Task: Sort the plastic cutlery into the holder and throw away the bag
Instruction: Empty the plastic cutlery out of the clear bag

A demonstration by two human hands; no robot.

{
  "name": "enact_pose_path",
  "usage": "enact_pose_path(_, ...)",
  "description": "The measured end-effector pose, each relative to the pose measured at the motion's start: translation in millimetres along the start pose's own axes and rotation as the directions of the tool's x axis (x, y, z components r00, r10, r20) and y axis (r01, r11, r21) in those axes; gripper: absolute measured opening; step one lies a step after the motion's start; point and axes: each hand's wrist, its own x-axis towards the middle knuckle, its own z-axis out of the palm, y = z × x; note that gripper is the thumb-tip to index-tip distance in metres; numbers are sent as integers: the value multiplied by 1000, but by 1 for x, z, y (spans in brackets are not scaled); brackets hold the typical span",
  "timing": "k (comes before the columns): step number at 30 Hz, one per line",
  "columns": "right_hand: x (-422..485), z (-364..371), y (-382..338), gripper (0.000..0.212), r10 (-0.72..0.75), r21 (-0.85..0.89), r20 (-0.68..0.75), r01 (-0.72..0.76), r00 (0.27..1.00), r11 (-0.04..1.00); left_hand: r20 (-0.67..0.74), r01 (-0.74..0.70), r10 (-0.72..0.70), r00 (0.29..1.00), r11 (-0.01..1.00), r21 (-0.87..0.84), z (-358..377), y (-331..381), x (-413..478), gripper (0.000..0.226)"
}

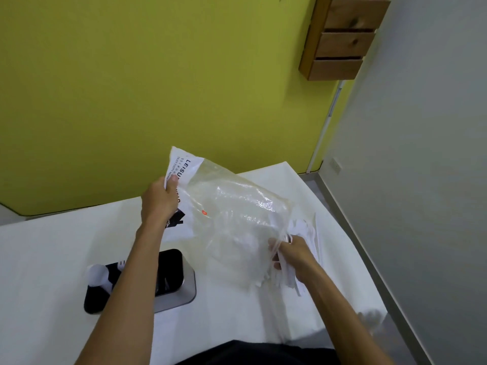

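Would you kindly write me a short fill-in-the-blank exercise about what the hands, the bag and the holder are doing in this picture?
1. The left hand grips the printed end of the clear plastic ____.
2. The right hand holds a bunch of ____ plastic cutlery.
3. The black cutlery holder stands on the table beneath the ____ forearm.
4. The wall behind the table is ____.

Missing words: bag; white; left; green

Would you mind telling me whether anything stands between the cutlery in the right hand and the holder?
Yes: the left forearm crosses over the holder, and the bag hangs between the cutlery in the right hand and the holder.
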Motion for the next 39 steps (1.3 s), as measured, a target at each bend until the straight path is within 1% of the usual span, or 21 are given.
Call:
enact_pose_path(2, 4, 5, 12, 17, -36, -86, -66, 31, 997, 996, -95, 20, -22, 995, 1000, -19, -11, -2, -1, 42)
enact_pose_path(4, 5, 10, 19, 31, -69, -175, -102, 51, 992, 983, -159, 23, -29, 987, 999, -40, -25, -4, 0, 41)
enact_pose_path(6, 0, 16, 13, 40, -129, -320, -106, 89, 986, 943, -168, 6, -19, 986, 997, -76, -34, -2, 0, 40)
enact_pose_path(7, -3, 18, 9, 45, -170, -422, -105, 111, 980, 900, -162, -2, -13, 987, 996, -90, -36, -1, -1, 39)
enact_pose_path(9, -8, 23, 2, 44, -246, -591, -100, 141, 964, 794, -152, -2, -17, 988, 992, -125, -38, 1, -3, 38)
enact_pose_path(10, -8, 25, 0, 40, -278, -630, -98, 157, 955, 761, -143, 4, -26, 989, 988, -157, -38, 0, -5, 37)
enact_pose_path(12, -10, 28, -3, 32, -327, -664, -102, 180, 940, 726, -129, 19, -51, 990, 971, -239, -40, -4, -6, 34)
enact_pose_path(13, -12, 30, -5, 30, -349, -667, -104, 195, 931, 719, -126, 26, -64, 990, 960, -278, -42, -7, -6, 33)
enact_pose_path(16, -27, 33, -18, 36, -424, -649, -104, 262, 899, 714, -118, 30, -82, 990, 922, -385, -48, -6, -9, 30)
enact_pose_path(18, -38, 41, -30, 39, -437, -556, -114, 307, 892, 772, -103, 37, -96, 990, 883, -468, -58, -7, -9, 28)
enact_pose_path(20, -46, 49, -42, 46, -408, -421, -104, 331, 907, 844, -80, 63, -127, 989, 836, -546, -65, -8, -7, 27)
enact_pose_path(22, -54, 66, -52, 51, -384, -359, -57, 340, 922, 869, -49, 102, -168, 985, 778, -620, -82, -14, -5, 27)
enact_pose_path(23, -57, 74, -56, 46, -388, -350, -27, 355, 921, 867, -35, 117, -186, 982, 744, -658, -90, -17, -4, 27)
enact_pose_path(25, -63, 86, -65, 38, -398, -351, 9, 376, 917, 858, -20, 141, -216, 976, 699, -701, -107, -20, -2, 28)
enact_pose_path(27, -69, 112, -74, 35, -425, -351, 32, 409, 904, 842, -34, 142, -244, 969, 666, -732, -139, -35, -1, 28)
enact_pose_path(29, -74, 128, -83, 36, -462, -344, 28, 442, 887, 828, -39, 166, -292, 955, 641, -750, -161, -49, 1, 29)
enact_pose_path(32, -85, 173, -99, 37, -506, -375, 93, 501, 858, 780, -66, 182, -379, 923, 582, -793, -207, -87, -4, 25)
enact_pose_path(36, -95, 245, -112, 21, -548, -414, 252, 600, 798, 684, -95, 230, -546, 833, 497, -836, -256, -150, -21, 24)
enact_pose_path(39, -106, 306, -114, 11, -563, -404, 357, 667, 745, 626, -134, 220, -640, 757, 442, -869, -281, -203, -38, 22)
